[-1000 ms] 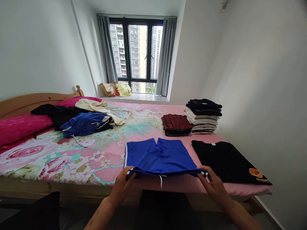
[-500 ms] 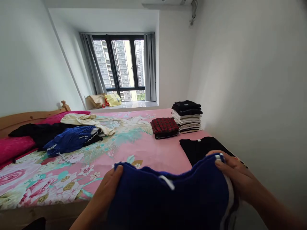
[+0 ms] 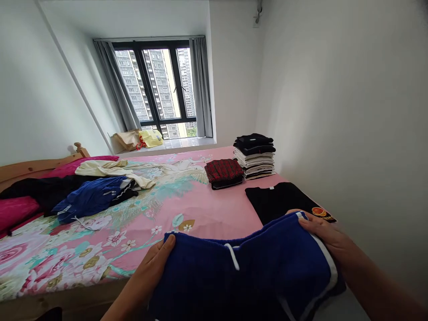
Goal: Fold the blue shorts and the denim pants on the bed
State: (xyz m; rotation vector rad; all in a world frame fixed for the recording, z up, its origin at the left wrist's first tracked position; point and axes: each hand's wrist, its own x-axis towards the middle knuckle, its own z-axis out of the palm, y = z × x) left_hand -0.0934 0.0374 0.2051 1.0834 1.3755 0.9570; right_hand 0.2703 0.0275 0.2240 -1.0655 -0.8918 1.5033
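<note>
Blue shorts with white side trim and a white drawstring hang at the bottom of the head view, held up by the waistband. My left hand pinches the left end of the waistband, thumb on the near side. The other end is gripped by my right hand. Just beyond the right hand, a black T-shirt with an orange print lies flat on the bed. The lower part of the shorts runs out of the picture.
On the bed, a tall stack of folded clothes stands beside folded red plaid clothing. Loose clothes lie heaped at the left, by the wooden headboard. A wall borders the right side.
The waistband has been drawn tauter between both hands, and the shorts hang more spread out. The view has shifted slightly, showing more of the black T-shirt's orange print.
</note>
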